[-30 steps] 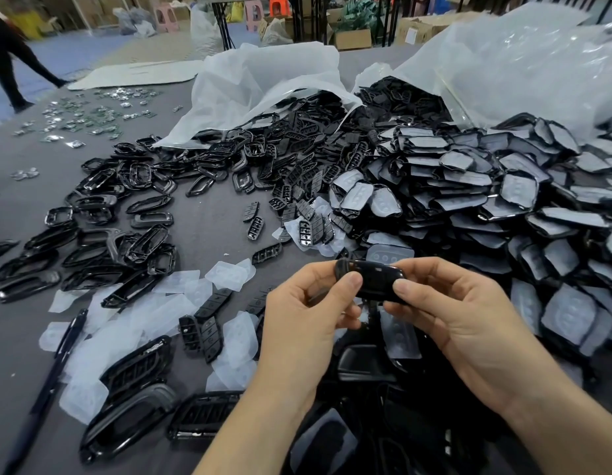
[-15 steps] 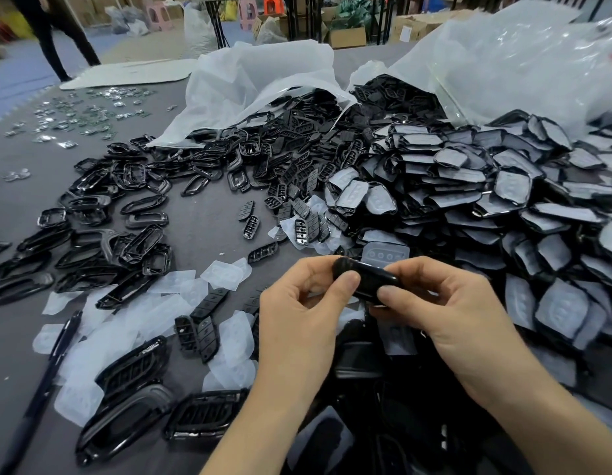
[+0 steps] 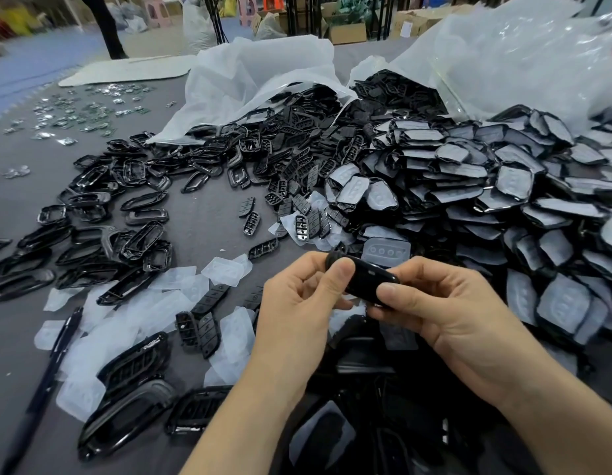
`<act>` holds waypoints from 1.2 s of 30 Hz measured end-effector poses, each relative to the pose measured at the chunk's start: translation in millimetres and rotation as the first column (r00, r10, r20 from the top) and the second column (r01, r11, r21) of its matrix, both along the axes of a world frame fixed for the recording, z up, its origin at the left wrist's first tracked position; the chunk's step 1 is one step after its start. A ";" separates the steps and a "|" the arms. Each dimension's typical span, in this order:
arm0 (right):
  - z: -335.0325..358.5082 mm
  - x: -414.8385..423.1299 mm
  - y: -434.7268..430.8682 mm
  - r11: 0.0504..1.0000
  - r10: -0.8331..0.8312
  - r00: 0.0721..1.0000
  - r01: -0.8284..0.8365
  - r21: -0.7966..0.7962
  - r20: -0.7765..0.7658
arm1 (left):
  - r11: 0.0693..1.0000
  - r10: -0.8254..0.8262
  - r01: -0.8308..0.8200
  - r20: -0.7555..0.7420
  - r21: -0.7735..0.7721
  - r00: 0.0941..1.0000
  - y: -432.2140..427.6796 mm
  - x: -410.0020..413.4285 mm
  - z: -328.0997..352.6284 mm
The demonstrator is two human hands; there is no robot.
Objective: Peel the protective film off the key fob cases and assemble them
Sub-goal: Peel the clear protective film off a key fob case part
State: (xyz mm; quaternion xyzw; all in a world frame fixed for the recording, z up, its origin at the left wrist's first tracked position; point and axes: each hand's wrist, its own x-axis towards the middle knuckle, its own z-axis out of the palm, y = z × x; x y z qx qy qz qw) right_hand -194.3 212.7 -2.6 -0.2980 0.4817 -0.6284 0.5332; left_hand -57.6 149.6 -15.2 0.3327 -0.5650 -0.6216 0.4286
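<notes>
– While the left hand (image 3: 297, 303) pinches one end of the black key fob case (image 3: 366, 281), what holds the other end?
– The right hand (image 3: 445, 313), curled round it, above the worktop (image 3: 202, 231), beside the film-covered cases (image 3: 503, 186).

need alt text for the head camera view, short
A person's left hand and right hand pinch a glossy black key fob case between them over a grey table. A heap of film-covered case shells lies on the right; black frames and peeled films lie on the left.
</notes>
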 end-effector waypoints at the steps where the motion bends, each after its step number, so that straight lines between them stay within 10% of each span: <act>1: 0.4 -0.1 0.3 1.000 0.003 1.000 -0.003 0.003 -0.018 | 1.000 0.010 -0.010 0.011 -0.029 1.000 0.0 0.5 -0.1; 10: -0.1 -8.2 -1.4 0.991 -0.039 0.999 0.040 -0.130 0.006 | 0.993 -0.113 0.109 -0.163 -0.036 0.980 1.7 -1.4 2.4; 15: -2.2 -14.3 -1.0 0.979 -0.178 0.919 0.132 -0.152 -0.352 | 0.889 0.126 -0.027 0.186 -0.457 0.974 6.2 -4.5 -0.7; 26: -4.3 -1.2 2.9 0.938 -0.343 0.578 0.172 -0.301 -0.740 | 0.820 0.157 0.086 0.366 -0.566 0.917 1.9 -4.6 -10.3; 32: 2.7 -0.5 -1.5 0.921 -0.386 0.553 0.185 -0.342 -0.739 | 0.861 0.222 -0.050 0.286 -0.506 0.932 -3.2 -1.5 -9.2; 36: 12.4 -9.8 -10.9 0.973 -0.231 0.466 0.127 -0.194 -0.854 | 0.905 0.391 -0.386 -0.008 -0.181 0.921 -29.4 22.1 0.0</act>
